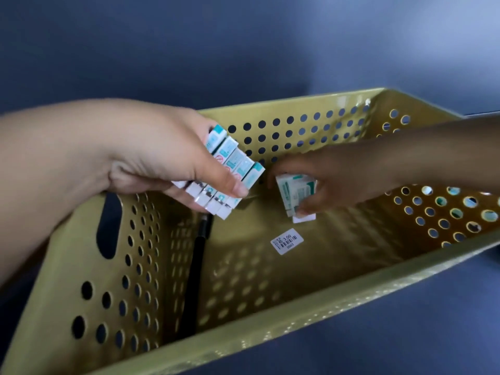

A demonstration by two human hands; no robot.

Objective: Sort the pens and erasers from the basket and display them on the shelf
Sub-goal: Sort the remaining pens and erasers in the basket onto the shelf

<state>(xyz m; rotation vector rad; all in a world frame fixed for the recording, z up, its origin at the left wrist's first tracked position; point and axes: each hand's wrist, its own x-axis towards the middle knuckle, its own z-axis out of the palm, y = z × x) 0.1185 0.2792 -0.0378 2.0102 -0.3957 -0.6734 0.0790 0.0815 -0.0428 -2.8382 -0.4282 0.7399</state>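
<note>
Two hands are reaching into a yellow perforated basket (311,301) in the head view, which is sitting tilted on a dark blue surface (405,345). At the left, the left hand (151,155) is gripping a row of erasers (230,169) in white and teal sleeves, packed side by side, with the thumb lying across their top and the fingers curling underneath; the row is hanging above the basket's far left corner. To the right, the right hand (319,182) is pinching a few more sleeved erasers (296,194) between thumb and fingers, low inside the basket and close to its floor. How many it is holding I cannot tell, since motion is blurring them. The two bundles are sitting near each other but apart. A black pen (196,269) is lying on the basket floor along the left wall, running from near to far. A white price sticker (287,241) with a barcode is sitting on the floor, near of the right hand.
</note>
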